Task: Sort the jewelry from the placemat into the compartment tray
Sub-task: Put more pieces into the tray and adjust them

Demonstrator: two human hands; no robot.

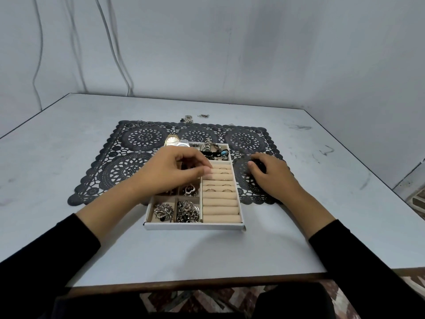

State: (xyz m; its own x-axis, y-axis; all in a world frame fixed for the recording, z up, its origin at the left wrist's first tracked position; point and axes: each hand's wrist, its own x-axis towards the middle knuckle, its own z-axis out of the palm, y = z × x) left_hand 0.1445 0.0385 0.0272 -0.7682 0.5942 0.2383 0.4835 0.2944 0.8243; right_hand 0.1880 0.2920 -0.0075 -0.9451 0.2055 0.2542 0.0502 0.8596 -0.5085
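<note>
At the far left corner of the black lace placemat [128, 166], a few thin hoops [142, 124] lie unsorted. Further along, a gold watch [172, 141] sits on the mat just behind the tray's back wall. Two or three small metal pieces [188, 118] rest on the table [69, 226] just past the mat's far edge.

The compartment tray [195, 226] lies half on the mat, with its near end on bare table. Its near-left compartments hold brooches [163, 211], and the back one holds watches and dark pieces.

The left hand [177, 171] hovers over the tray's middle compartments. Its fingers are curled in, and the thumb and forefinger are drawn narrow together right at the upper ring rolls [220, 203], where a few rings already sit in the slots. I cannot tell whether a ring is pinched between them.

To the right of the tray, the right hand [273, 173] is down on the placemat with its fingers bent over something dark. Against the dark lace I cannot tell whether it grips a piece or only touches the mat.

To my eye the step in hand is seating a ring in the rolls, and the sorting is well along. The next move seems to call for a light push into a slot without knocking the neighbouring rings, then a long reach to the back edge for the hoops, watch and stray pieces.
</note>
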